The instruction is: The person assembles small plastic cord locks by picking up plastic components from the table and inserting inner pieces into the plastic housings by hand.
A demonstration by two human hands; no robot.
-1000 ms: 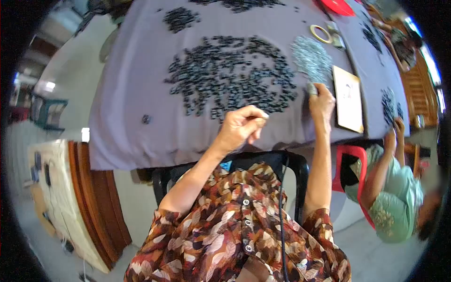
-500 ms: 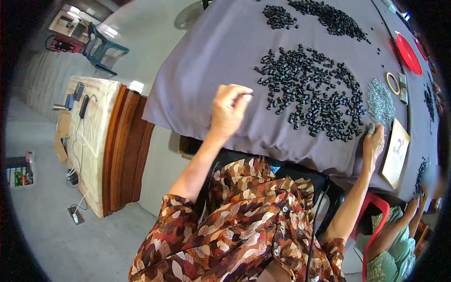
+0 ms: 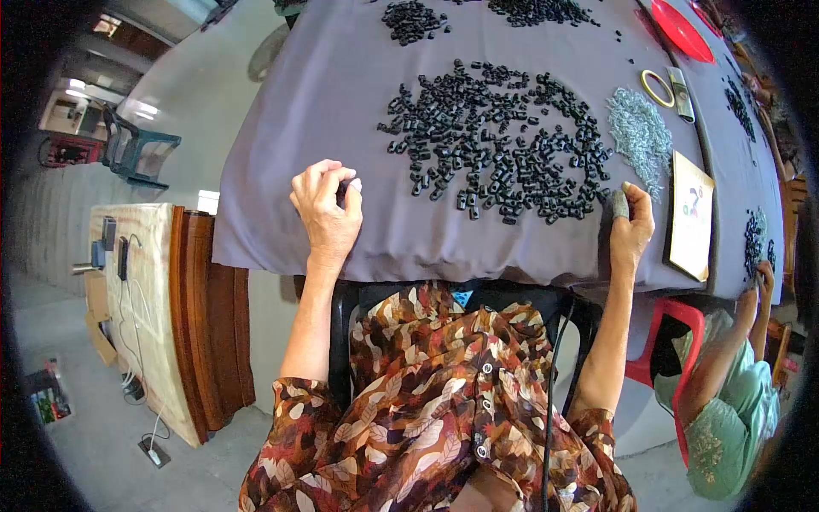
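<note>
My left hand (image 3: 328, 209) is raised over the near left part of the cloth, its fingers curled and pinching a small black plastic piece (image 3: 344, 191). To its right lies a wide pile of small black plastic pieces (image 3: 503, 141), short and tube-like. My right hand (image 3: 632, 230) is at the pile's near right edge, with a grey cover on one digit. Its fingers are bent close together; whatever is between them is hidden. Just beyond it lies a heap of small clear or silvery pieces (image 3: 640, 132).
Beside my right hand lies a flat board with a printed picture (image 3: 691, 213). A tape ring (image 3: 657, 88), a red tray (image 3: 682, 30) and further black piles (image 3: 414, 21) are on the grey cloth (image 3: 299, 111). At right, another person's hand (image 3: 764, 277) is near black pieces.
The view has shifted, so the table contents appear further left. My left hand still pinches the black piece. My right hand remains by the pile's edge, its fingers turned slightly.
</note>
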